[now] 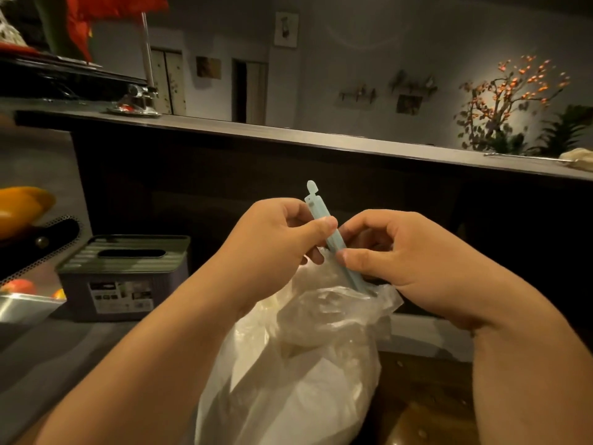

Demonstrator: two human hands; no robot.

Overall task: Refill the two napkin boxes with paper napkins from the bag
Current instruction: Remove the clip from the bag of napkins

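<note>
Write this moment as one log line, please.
step: unclipping bag | left hand: pinches clip | right hand: pinches clip | bag: clipped | napkin box: left, untouched

Thin, crinkled, glossy clear plastic bag (pixel 308 364); smooth matt pale-blue plastic clip (pixel 324 220); ribbed plastic napkin box (pixel 125 274).

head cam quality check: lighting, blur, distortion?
Head view: dim, warm light; the counter front is near black. Wide-angle bend curves the counter edge. The bag shows soft glare; both hands, left and right, and the blue clip are fairly sharp; the back wall is soft.
</note>
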